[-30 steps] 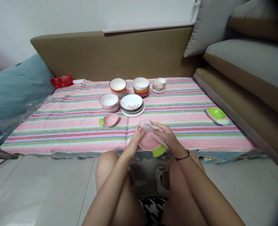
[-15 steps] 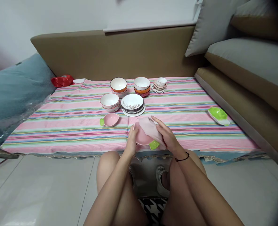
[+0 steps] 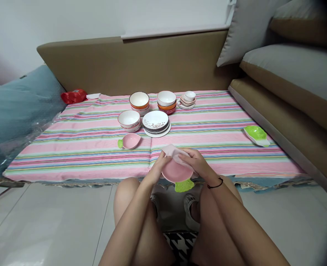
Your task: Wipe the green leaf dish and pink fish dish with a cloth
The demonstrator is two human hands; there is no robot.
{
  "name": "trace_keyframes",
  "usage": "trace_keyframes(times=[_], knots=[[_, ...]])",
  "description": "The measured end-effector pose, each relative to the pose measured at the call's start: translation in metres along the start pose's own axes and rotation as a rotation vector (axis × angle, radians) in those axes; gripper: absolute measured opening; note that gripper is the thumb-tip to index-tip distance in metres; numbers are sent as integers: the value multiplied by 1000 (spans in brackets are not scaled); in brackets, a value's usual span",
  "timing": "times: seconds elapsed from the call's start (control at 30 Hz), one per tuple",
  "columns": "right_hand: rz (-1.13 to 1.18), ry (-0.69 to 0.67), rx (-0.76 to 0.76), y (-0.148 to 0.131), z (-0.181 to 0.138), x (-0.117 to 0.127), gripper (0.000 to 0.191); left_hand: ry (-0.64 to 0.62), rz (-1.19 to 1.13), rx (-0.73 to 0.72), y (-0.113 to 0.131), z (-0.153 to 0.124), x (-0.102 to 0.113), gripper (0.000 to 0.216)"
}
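A pink bowl with a green leaf-shaped handle is held above my lap, its handle pointing toward me. My left hand grips its left rim, thumb on the inside. Bunched in my right hand is a thin whitish cloth, pressed over the bowl's far right rim. The right fingertips are partly covered by the cloth. Just beyond my left hand, a smaller pink bowl with a green handle lies on the striped cloth.
Behind stand a stack of plates, a white bowl, two bowl stacks and small dishes. A green leaf-shaped dish lies right, beside stacked cushions. Something red in plastic lies at far left.
The held bowl has turned and come closer to me, its green handle now more fully visible. My right hand has shifted with the cloth to the bowl's far rim.
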State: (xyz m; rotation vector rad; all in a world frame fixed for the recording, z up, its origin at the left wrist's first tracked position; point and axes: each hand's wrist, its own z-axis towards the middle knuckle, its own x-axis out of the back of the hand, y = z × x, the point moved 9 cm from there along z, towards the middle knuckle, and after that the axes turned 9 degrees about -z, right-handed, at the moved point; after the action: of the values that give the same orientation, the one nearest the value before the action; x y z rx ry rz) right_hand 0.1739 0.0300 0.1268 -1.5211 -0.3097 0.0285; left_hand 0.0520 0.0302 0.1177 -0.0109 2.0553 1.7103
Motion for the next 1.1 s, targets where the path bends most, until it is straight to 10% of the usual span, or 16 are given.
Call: trace_keyframes(times=[0.43, 0.83, 1.1], knots=[[155, -37, 20, -14, 0, -8, 58, 270, -80, -144, 5, 4, 26, 51], [260, -100, -98, -10, -9, -14, 57, 29, -220, 143, -21, 2, 6, 45], [336, -17, -172, -4, -6, -16, 62, 148, -276, -42, -5, 4, 11, 55]])
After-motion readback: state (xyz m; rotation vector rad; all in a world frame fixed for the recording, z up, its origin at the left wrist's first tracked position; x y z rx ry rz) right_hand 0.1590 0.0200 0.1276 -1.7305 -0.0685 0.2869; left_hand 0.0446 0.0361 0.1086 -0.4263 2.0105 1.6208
